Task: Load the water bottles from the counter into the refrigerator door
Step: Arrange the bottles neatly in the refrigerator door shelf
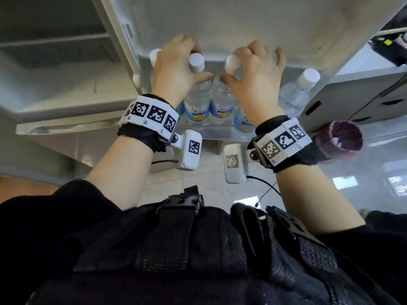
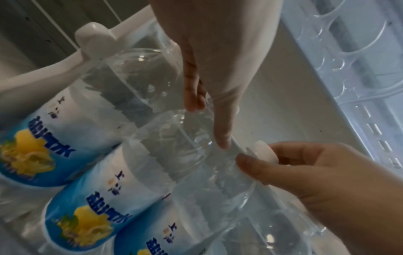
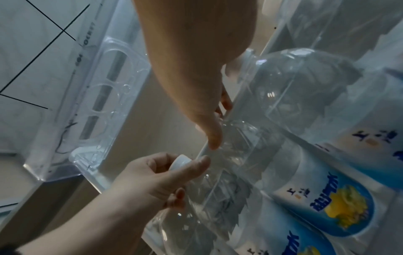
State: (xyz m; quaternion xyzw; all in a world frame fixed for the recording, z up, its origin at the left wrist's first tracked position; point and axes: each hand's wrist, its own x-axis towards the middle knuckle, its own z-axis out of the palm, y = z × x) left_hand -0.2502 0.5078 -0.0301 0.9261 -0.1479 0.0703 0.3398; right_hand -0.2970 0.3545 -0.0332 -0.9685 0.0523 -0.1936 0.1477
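Observation:
Several clear water bottles with blue and yellow labels (image 2: 50, 138) stand side by side in the refrigerator door shelf (image 1: 211, 131). My left hand (image 1: 182, 69) grips the neck of one bottle (image 1: 198, 95) just under its white cap (image 1: 196, 61). Beside it, my right hand (image 1: 248, 69) grips the neck of the neighbouring bottle (image 1: 222, 97) below its cap (image 1: 233, 62). In the left wrist view my right hand's fingers (image 2: 305, 172) curl round that cap (image 2: 265, 151). More bottles stand at the far left (image 1: 155, 55) and far right (image 1: 308, 80) of the shelf.
The fridge's inner shelves (image 1: 55, 40) lie to the left of the open door. A clear moulded tray (image 3: 98, 103) sits higher in the door. A grey box (image 1: 363, 100) and a maroon cup (image 1: 343, 139) are on the right, above a tiled floor.

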